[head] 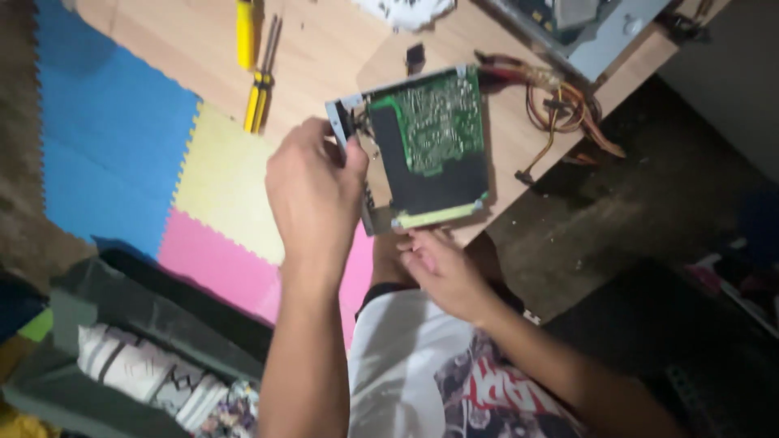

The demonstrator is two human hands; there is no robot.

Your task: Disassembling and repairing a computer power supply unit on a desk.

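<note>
- i see the power supply unit (422, 150) held up at centre frame, above the edge of the wooden table (324, 49), tilted, its green circuit board (438, 122) facing the camera.
- left hand (312, 191) is at the unit's left metal edge, fingers curled shut around that edge near the upper left corner; thumb on the face side.
- right hand (442, 268) is below the unit, fingertips touching its lower edge by the yellowish strip; looks like support rather than a full clamp, can't tell how firmly.
- key relation: the unit lies right of the left fingers and above the right fingers; its long axis runs roughly top to bottom of the frame, leaning slightly. left hand is the nearer, firmer hold.
- wire bundle (560, 105) trails from the unit's upper right onto the table, loose.
- yellow screwdrivers (256, 77) lie upper left on the table, well apart from both hands.
- containers: grey case (600, 36) at top right, insides not readable; dark bin (146, 324) lower left holds folded cloth.
- foam floor mats (114, 146) blue, yellow, pink at left.
</note>
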